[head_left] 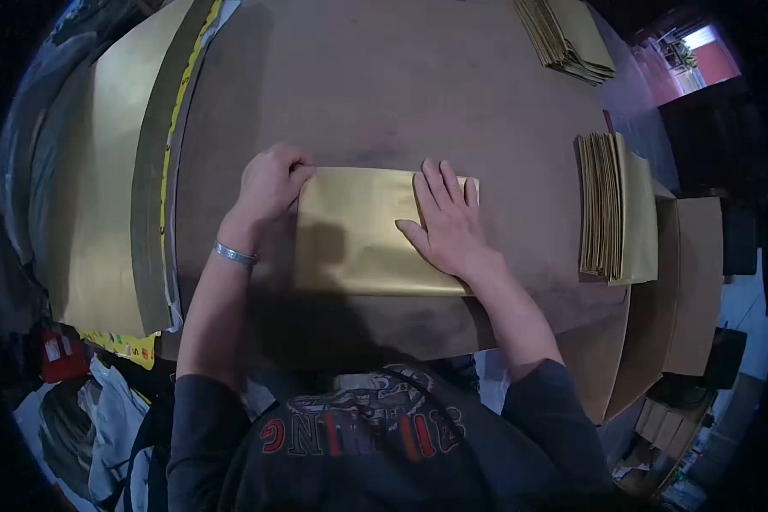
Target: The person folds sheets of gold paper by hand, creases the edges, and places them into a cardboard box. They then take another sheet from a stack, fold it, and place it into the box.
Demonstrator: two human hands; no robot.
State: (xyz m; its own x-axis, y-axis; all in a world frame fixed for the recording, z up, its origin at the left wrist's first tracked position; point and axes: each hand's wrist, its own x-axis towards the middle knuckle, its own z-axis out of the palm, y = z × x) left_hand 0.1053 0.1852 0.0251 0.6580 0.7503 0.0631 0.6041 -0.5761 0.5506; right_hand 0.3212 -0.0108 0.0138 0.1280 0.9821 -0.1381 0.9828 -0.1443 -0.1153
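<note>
A folded sheet of gold paper point(367, 247) lies on the brown work surface in front of me, its long side running left to right. My left hand point(273, 181) is at its far left corner, fingers curled and thumb pressed in, pinching the paper's edge there. On the right part of the sheet, my right hand point(449, 218) rests palm down with the fingers stretched and the thumb apart. The sheet's far right corner shows just beyond those fingers.
At the left lies a large stack of flat gold sheets point(102, 171) with a yellow printed strip point(169, 141) along it. Folded gold papers point(600, 209) stand bundled at the right edge, with another bundle point(567, 38) farther back. An open cardboard box point(695, 282) is below right.
</note>
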